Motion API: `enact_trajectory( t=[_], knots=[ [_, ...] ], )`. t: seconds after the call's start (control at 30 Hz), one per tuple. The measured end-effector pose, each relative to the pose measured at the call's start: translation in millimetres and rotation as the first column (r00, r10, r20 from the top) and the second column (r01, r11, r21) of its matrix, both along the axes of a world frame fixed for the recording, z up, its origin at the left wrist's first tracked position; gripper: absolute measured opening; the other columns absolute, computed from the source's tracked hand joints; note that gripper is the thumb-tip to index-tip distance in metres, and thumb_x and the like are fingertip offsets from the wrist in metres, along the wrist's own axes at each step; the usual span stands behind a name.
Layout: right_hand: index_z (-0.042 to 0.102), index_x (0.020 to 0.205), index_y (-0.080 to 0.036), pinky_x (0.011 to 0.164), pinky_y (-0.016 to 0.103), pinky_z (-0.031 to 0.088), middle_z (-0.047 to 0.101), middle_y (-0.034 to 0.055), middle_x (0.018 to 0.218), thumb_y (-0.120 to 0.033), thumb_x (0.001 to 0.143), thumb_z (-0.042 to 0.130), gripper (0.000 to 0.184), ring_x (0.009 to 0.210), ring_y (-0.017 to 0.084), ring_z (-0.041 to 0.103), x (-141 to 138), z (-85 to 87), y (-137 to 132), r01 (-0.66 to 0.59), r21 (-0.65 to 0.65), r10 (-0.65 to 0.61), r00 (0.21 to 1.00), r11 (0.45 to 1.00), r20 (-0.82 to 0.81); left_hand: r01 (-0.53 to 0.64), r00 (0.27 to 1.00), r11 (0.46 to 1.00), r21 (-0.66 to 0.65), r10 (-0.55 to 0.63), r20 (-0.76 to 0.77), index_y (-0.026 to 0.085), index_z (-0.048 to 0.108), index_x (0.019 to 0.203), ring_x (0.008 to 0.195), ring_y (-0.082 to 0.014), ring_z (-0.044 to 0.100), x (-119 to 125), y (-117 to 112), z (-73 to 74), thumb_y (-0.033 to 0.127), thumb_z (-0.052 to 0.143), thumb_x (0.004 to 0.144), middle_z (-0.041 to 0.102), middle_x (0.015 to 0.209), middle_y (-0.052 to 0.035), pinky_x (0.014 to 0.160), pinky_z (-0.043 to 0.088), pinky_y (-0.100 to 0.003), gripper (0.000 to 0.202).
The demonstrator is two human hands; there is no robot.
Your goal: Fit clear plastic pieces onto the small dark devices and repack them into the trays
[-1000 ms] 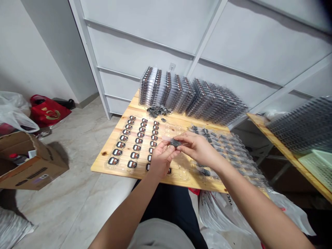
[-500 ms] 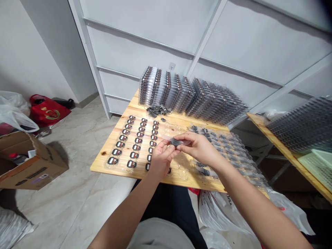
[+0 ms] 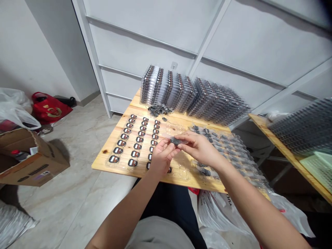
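Over the wooden table, my left hand and my right hand meet and pinch one small dark part in clear film between their fingertips. Under the hands lies a clear blister tray with rows of small dark and red parts. To the right lies a second clear tray holding dark parts.
Stacks of filled clear trays stand at the table's far edge, with a loose heap of dark parts before them. A cardboard box and red bag sit on the floor left. Another wooden bench is right.
The hands hold the same pinch on the small part; the view has shifted slightly, with no clear movement of the part.
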State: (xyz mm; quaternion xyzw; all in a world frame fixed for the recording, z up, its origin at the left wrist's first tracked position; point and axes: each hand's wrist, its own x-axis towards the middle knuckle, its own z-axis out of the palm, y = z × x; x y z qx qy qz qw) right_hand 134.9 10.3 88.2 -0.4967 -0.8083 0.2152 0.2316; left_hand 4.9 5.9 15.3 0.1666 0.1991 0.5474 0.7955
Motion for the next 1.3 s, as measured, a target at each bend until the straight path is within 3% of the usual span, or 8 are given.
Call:
enact_trajectory(
  t=[0.17,0.4,0.73,1.13,1.3],
  knots=[
    [0.062,0.102,-0.015,0.075,0.026,0.046,0.059,0.0063,0.097,-0.019,0.081,0.052,0.024,0.087,0.015,0.056,1,0.9,0,0.027,-0.061,-0.029,0.999,0.998,-0.040,-0.010,1.000,1.000,0.004,0.010,-0.005,0.011,0.049,0.090,0.086,-0.0152,0.058,0,0,0.4,0.020,0.070,0.066,0.057,0.093,-0.0072,0.082,0.045,-0.027,0.033],
    [0.062,0.100,-0.015,0.080,0.028,0.044,0.058,0.0064,0.097,-0.020,0.082,0.052,0.021,0.090,0.015,0.054,1,-8.5,-2,0.033,0.032,-0.031,0.996,0.999,-0.078,-0.028,1.000,0.999,0.016,0.028,0.003,0.011,0.050,0.092,0.085,-0.0151,0.059,0,-2,-0.3,0.021,0.070,0.066,0.058,0.092,-0.0071,0.081,0.046,-0.028,0.034],
    [0.062,0.102,-0.017,0.082,0.031,0.045,0.057,0.0076,0.100,-0.029,0.084,0.053,0.023,0.094,0.017,0.054,4,-26.2,-8,0.073,0.008,-0.070,0.976,0.997,-0.205,-0.031,0.999,0.999,0.016,0.030,0.031,0.013,0.055,0.086,0.081,-0.0128,0.058,1,-5,-8.2,0.020,0.070,0.065,0.059,0.087,-0.0039,0.082,0.047,-0.029,0.027],
    [0.062,0.095,-0.015,0.074,0.027,0.049,0.058,0.0080,0.096,-0.028,0.078,0.058,0.022,0.087,0.016,0.057,4,-23.4,-10,0.141,-0.034,-0.145,0.977,0.989,-0.155,-0.026,1.000,0.997,0.067,0.025,0.010,0.013,0.056,0.088,0.085,-0.0169,0.058,5,-7,-10.2,0.021,0.069,0.066,0.058,0.093,-0.0070,0.081,0.047,-0.032,0.027],
    [0.062,0.097,-0.015,0.074,0.026,0.050,0.059,0.0075,0.098,-0.031,0.078,0.058,0.025,0.084,0.015,0.058,3,-28.1,-13,0.153,-0.123,-0.178,0.955,0.981,-0.238,-0.016,1.000,0.997,0.075,0.015,0.021,0.013,0.056,0.090,0.086,-0.0160,0.058,4,-8,-13.4,0.019,0.068,0.068,0.057,0.093,-0.0067,0.081,0.048,-0.031,0.026]
  ],
)
